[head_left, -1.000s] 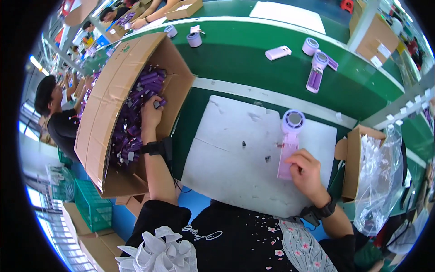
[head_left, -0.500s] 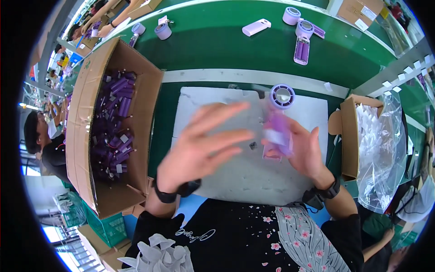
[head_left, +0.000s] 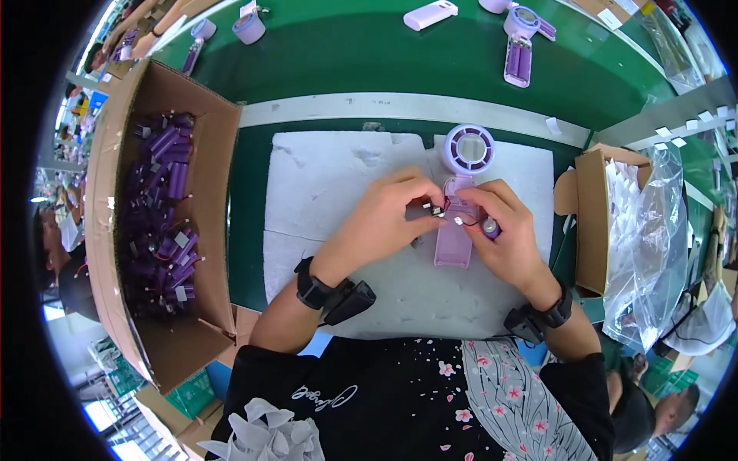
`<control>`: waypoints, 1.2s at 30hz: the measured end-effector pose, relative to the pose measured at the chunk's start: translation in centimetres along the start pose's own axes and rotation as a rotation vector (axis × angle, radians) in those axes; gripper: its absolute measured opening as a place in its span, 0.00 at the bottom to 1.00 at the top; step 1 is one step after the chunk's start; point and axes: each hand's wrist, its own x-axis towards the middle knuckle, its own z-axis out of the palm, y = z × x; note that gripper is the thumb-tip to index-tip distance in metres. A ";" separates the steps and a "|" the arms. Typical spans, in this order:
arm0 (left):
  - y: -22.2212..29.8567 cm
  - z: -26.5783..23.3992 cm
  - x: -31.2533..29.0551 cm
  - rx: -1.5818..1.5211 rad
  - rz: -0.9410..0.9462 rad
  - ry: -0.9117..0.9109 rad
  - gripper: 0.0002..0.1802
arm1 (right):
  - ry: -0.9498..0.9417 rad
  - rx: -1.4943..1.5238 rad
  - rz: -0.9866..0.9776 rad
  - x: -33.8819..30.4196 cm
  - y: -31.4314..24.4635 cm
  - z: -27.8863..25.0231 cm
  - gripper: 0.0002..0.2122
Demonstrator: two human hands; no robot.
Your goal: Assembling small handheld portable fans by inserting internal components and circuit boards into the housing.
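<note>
Over the white foam mat (head_left: 323, 177), both hands meet at the handle of a lilac handheld fan (head_left: 453, 250). Fan lies on the mat, round head pointing away from the person, handle toward them, its opened tray facing up.

Left hand (head_left: 392, 211): comes in from the lower left, forearm slanting up and right, back of the hand up. Fingers bent and pointing right; index above and thumb below form a narrow gap at the left edge of the handle. Small dark-and-white part (head_left: 434, 209) sits in that gap; cannot tell whether the fingertips pinch it or only surround it.

Right hand (head_left: 503, 234): comes in from the lower right, wrist angled inward, knuckles up. Fingers curled, closed on a purple cylindrical battery (head_left: 490, 227), one end of which shows between thumb and fingers. Index reaches left across the handle. White connector (head_left: 459, 220) on a thin red wire lies just left of the thumb, over the tray.

Dark strapped devices on both wrists. Left of the mat: open cardboard box (head_left: 115, 154) on its side, many purple batteries (head_left: 177, 180) within. Right of the mat: smaller carton (head_left: 592, 223) with white pieces.
</note>
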 end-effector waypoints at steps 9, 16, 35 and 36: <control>-0.6 0.2 -0.5 -0.010 0.210 0.037 0.15 | -0.006 -0.174 0.003 -0.1 -0.9 0.7 0.17; 0.4 -0.3 -0.6 -0.094 0.099 0.010 0.13 | -0.014 -0.205 0.024 0.0 -1.4 0.4 0.15; -0.1 0.0 -0.6 -0.186 0.057 0.006 0.15 | -0.038 -0.226 0.065 0.1 -1.7 0.2 0.12; 0.1 -0.1 -0.6 -0.179 0.041 -0.005 0.15 | -0.041 -0.226 0.066 0.1 -1.8 0.2 0.12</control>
